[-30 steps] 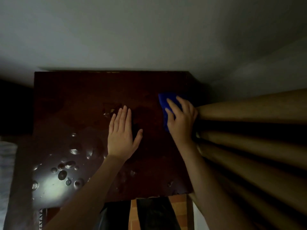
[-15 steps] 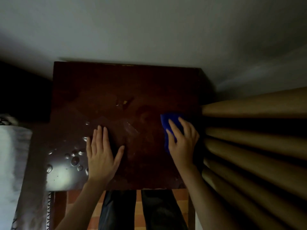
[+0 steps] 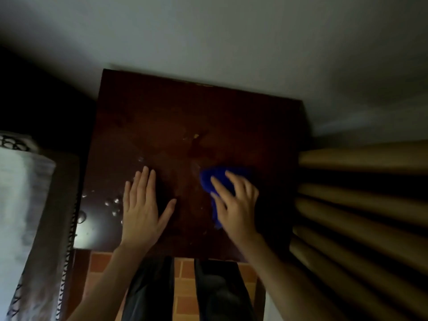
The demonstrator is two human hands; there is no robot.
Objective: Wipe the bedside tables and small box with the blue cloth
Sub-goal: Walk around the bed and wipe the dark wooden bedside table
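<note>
Two hands rest on the dark bedside table (image 3: 162, 112). The left hand (image 3: 143, 212) lies flat, fingers straight, thumb spread, holding nothing, with water drops (image 3: 113, 205) just left of its fingers. The right hand (image 3: 236, 205) curls bent fingers over the bunched blue cloth (image 3: 208, 179), which pokes out beyond its fingertips

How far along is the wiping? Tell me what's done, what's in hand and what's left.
Done, seemingly: the far part of the dark brown wooden bedside table shows no beads in the dim light. In hand: the right hand grips the blue cloth right of centre; the left hand rests flat. Left: water droplets at the near left corner; no small box is in view.
</note>
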